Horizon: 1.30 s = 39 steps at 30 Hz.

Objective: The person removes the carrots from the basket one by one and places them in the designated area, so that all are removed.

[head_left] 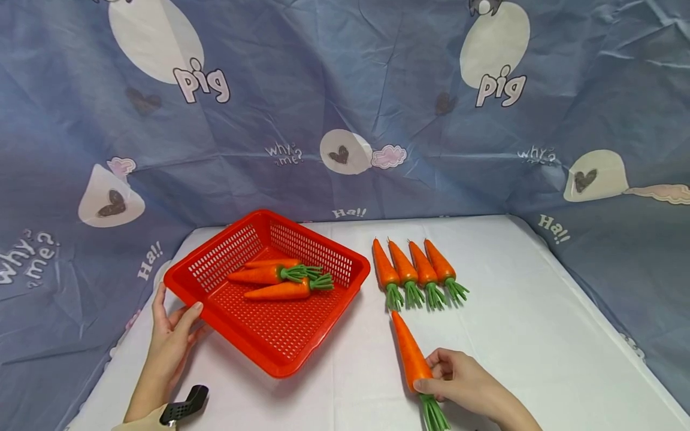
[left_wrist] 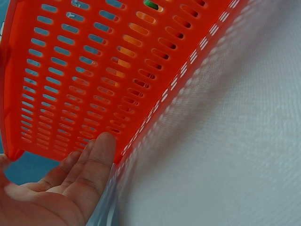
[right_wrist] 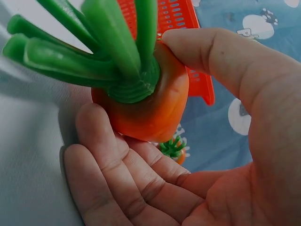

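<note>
Blue cloth printed with "pig", "why me?" and "Ha!!" hung behind and at both sides of a white table, its printed figures cut off along the top edge. At the far left, my left hand gripped the red basket at its left corner, the fingers fairly straight against the outside; some of them were tucked below the rim, out of sight from above. A black strap and a pale sleeve showed at that wrist, both cut off by the bottom edge. I could not tell how much of the basket's underside touched the table.

Inside it lay three carrots, green tops towards the right, the rearmost partly covered by the one in front. From my left wrist they were only scraps of orange and green behind the slots.

To the right of the basket, four carrots stood out in a row on the table, tips away from me and leaves nearer. Just below that row was another carrot, pinched between the thumb and fingers of my right hand near its leafy end, the leaves reaching the bottom edge. From my right wrist, its thick end hid its own tip, and the basket behind was cut off at the top. Whether that carrot touched the table, I couldn't make out.
</note>
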Each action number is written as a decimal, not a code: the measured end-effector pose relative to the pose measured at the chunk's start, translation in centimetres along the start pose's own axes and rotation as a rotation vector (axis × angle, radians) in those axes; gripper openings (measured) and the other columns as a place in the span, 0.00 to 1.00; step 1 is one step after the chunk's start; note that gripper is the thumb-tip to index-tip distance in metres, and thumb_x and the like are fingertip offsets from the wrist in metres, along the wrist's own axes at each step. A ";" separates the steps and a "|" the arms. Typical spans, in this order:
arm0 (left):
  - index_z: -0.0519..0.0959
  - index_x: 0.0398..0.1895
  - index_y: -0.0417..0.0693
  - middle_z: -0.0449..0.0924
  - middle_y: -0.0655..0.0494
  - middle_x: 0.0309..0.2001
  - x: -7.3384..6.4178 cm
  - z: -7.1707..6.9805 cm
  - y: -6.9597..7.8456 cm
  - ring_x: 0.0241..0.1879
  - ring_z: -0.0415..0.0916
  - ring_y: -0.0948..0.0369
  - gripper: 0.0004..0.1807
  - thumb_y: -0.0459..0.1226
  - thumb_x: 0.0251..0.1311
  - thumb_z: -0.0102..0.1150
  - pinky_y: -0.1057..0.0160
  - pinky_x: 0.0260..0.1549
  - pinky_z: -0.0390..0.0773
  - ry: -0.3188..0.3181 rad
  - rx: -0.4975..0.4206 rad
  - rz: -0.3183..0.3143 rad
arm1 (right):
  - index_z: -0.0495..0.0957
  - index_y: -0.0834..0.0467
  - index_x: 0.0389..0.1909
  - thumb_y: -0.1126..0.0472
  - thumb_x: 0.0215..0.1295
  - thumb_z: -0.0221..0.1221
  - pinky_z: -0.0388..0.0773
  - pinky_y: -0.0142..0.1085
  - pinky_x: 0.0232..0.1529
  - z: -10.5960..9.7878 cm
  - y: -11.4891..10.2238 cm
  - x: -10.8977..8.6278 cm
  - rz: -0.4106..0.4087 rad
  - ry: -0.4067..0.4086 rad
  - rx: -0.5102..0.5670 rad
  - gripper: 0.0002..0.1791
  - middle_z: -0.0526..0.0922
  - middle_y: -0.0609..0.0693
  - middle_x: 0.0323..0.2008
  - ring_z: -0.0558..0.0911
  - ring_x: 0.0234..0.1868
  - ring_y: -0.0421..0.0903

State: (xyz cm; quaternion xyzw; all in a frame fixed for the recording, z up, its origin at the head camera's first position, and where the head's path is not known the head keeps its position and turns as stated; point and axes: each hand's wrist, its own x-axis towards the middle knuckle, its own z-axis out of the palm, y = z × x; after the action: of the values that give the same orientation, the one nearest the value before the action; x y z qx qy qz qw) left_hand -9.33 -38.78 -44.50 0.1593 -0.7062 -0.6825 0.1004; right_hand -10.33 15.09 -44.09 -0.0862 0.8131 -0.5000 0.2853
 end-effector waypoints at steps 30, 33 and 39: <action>0.27 0.86 0.80 0.72 0.68 0.59 -0.1 0.0 0.2 0.47 0.83 0.77 0.53 0.43 0.81 0.56 0.74 0.44 0.87 -0.004 -0.015 0.001 | 0.79 0.58 0.41 0.46 0.63 0.74 0.66 0.29 0.28 0.4 -0.4 0.3 0.030 0.077 -0.148 0.21 0.76 0.45 0.23 0.72 0.25 0.40; 0.26 0.86 0.80 0.70 0.66 0.61 -0.1 0.0 0.2 0.47 0.83 0.77 0.53 0.44 0.81 0.56 0.74 0.44 0.87 -0.004 -0.011 0.000 | 0.79 0.58 0.41 0.45 0.64 0.74 0.66 0.29 0.27 0.4 -0.5 0.4 0.034 0.079 -0.159 0.22 0.75 0.45 0.23 0.72 0.25 0.41; 0.26 0.86 0.81 0.68 0.63 0.63 -0.1 0.0 0.2 0.47 0.83 0.78 0.53 0.44 0.81 0.56 0.74 0.43 0.86 0.001 0.000 -0.008 | 0.80 0.58 0.43 0.43 0.64 0.74 0.68 0.30 0.27 0.4 -0.7 0.4 0.030 0.082 -0.162 0.24 0.77 0.45 0.23 0.73 0.25 0.41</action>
State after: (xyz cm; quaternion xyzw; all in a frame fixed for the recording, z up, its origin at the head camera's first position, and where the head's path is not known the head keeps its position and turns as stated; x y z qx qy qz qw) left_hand -9.28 -38.71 -44.29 0.1622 -0.7057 -0.6827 0.0979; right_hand -10.58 14.31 -43.77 -0.0763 0.8631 -0.4313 0.2515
